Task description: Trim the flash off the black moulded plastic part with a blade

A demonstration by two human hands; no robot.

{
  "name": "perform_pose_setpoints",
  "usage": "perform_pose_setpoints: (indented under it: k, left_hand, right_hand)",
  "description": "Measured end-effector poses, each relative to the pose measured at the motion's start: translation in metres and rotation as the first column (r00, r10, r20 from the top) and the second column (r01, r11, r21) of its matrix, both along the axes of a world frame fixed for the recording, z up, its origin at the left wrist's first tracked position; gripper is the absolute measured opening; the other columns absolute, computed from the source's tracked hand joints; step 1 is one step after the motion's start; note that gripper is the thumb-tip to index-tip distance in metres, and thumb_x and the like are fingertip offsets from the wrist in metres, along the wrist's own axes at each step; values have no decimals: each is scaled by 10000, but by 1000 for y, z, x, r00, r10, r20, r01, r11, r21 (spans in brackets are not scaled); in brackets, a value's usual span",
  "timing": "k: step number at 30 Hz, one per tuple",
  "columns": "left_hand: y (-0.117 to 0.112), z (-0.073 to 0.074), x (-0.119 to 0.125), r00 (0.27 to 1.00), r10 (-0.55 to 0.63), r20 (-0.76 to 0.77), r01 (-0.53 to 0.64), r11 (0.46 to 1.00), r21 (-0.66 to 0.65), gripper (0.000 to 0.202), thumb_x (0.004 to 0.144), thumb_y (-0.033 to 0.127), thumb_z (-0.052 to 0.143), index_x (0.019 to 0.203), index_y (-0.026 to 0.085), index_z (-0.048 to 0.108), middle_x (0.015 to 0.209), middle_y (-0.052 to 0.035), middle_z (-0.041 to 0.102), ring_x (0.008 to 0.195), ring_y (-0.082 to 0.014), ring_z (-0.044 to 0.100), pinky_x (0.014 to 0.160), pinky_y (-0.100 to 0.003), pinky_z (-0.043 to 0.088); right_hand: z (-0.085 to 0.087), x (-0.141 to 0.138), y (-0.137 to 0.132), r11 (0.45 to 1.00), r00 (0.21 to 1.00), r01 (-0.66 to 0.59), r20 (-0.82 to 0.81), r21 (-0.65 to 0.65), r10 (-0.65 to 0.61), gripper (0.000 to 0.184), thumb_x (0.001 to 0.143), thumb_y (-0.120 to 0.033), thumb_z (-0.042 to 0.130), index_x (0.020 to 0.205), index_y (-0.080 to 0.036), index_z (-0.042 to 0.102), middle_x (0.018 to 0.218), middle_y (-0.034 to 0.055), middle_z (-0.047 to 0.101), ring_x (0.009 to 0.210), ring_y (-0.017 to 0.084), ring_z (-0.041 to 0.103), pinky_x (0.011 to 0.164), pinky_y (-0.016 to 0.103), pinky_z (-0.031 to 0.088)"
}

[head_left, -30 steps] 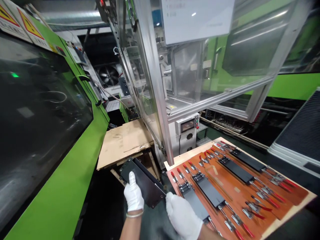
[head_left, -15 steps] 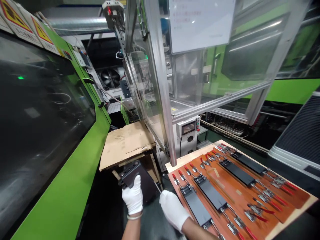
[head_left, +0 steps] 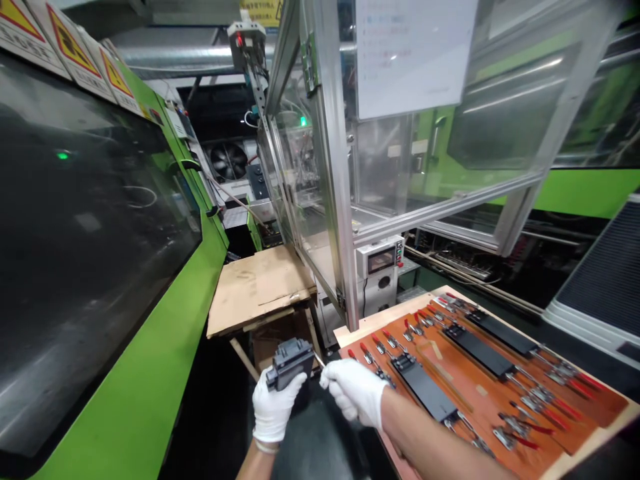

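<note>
My left hand (head_left: 274, 408), in a white glove, grips a black plastic part (head_left: 291, 358) held upright in front of me, low in the centre. Beside it my gloved right hand (head_left: 356, 390) pinches a thin metal tool (head_left: 318, 360) whose tip touches the part's right edge. To the right lies an orange fixture board (head_left: 470, 383) with red-handled toggle clamps (head_left: 381, 345) and several flat black parts (head_left: 424, 391) clamped on it.
A green machine with a dark window (head_left: 90, 267) fills the left. A cardboard sheet (head_left: 260, 283) lies on a stand ahead. An aluminium-framed clear enclosure (head_left: 340, 200) with a small controller box (head_left: 380, 260) stands behind the board.
The black part has turned from lying flat to standing on end in my left hand and has come closer. My right hand has risen to the part's right edge.
</note>
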State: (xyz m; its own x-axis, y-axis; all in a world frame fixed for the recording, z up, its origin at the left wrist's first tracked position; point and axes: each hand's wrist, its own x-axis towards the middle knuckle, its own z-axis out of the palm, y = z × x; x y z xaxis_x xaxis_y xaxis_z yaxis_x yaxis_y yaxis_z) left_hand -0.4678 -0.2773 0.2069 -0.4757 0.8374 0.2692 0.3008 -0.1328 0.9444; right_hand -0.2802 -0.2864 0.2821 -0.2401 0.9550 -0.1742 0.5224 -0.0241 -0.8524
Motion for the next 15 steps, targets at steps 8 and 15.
perform_pose_setpoints:
  k: [8,15]
  left_hand:
    - [-16,18,12,860,-33,509,224,921,-318,479,716,547,706,958,133,699,759,-61,737,798,-230,691,801,-342,533]
    - [-39,81,38,470,3,883,598,735,-321,444,795,564,615,799,130,706,473,-17,621,519,-204,658,674,-348,578]
  right_hand:
    - [6,30,-3,983,992,81,-109,162,-64,210,885,-217,346,714,-202,467,589,-22,504,553,128,492,551,243,408]
    - [21,25,-26,810,887,-385,421,443,191,236,928,-175,371,792,-178,564,766,26,654,670,144,584,608,250,385]
